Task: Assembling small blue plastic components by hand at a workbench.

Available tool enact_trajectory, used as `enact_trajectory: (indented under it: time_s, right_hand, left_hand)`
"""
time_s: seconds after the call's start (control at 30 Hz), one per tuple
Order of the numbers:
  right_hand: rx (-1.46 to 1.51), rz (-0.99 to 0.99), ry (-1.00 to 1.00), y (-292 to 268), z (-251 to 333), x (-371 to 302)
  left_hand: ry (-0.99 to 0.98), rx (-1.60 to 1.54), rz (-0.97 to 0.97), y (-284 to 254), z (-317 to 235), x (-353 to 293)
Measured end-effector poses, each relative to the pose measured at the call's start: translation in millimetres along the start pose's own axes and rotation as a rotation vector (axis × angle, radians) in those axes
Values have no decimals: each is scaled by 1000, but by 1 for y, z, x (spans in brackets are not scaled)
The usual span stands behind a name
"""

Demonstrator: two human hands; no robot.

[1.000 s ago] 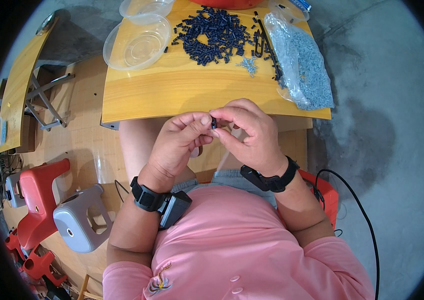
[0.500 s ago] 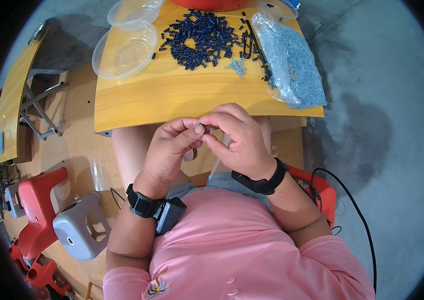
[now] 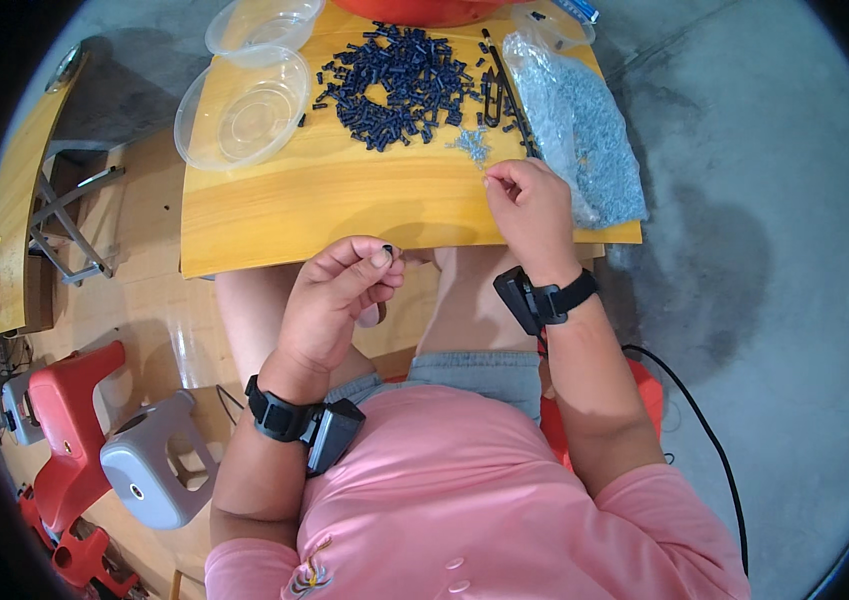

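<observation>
My left hand [image 3: 339, 285] is closed in a pinch in front of the table's near edge. A small dark plastic piece [image 3: 387, 249] shows between its thumb and fingertips. Over the table's right front part, my right hand [image 3: 532, 205] has thumb and forefinger pressed together. Whatever lies between those tips is too small to make out. Just beyond them is a little heap of thin light-blue pins [image 3: 472, 146]. Many short dark-blue plastic pieces [image 3: 394, 95] lie in a broad ring-like pile. A clear bag [image 3: 594, 150] full of small blue-grey parts lies by the right hand.
Two clear round plastic bowls [image 3: 254, 125] stand at the table's left. Black thread snips [image 3: 492, 98] and a thin dark stick [image 3: 509, 85] lie beside the bag. Behind the pile is a red basin [image 3: 419, 10]. Red [image 3: 74, 430] and grey stools [image 3: 159, 465] stand at left.
My right hand has parted from the left and moved forward and right over the table, up to the pins. The left hand stays nearly in place with the dark piece.
</observation>
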State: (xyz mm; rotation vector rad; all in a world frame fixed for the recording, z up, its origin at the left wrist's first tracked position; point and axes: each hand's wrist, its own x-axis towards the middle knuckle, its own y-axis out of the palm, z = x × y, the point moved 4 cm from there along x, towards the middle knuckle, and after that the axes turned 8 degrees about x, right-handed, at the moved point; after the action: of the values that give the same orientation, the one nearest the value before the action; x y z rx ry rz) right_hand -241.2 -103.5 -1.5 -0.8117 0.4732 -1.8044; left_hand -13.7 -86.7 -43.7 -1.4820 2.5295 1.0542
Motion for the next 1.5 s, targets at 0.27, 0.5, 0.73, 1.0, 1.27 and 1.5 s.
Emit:
enact_trajectory:
  time_s: [0.27, 0.5, 0.73, 1.0, 1.27, 1.5]
  right_hand:
    - [-174, -26, 9, 16, -5, 11]
    - [-208, -12, 3, 18, -5, 14]
    - [-166, 13, 17, 17, -4, 15]
    - [480, 14, 205, 10, -2, -6]
    - [892, 109, 362, 6, 13, -21]
    - [828, 330, 352, -2, 27, -35]
  left_hand:
    - [-2, -21, -3, -9, -5, 4]
    - [-4, -43, 1, -13, -7, 6]
    - [4, -29, -37, -11, -10, 6]
    - [15, -4, -28, -7, -7, 5]
    - [35, 16, -13, 0, -7, -4]
    - [33, 54, -13, 9, -6, -11]
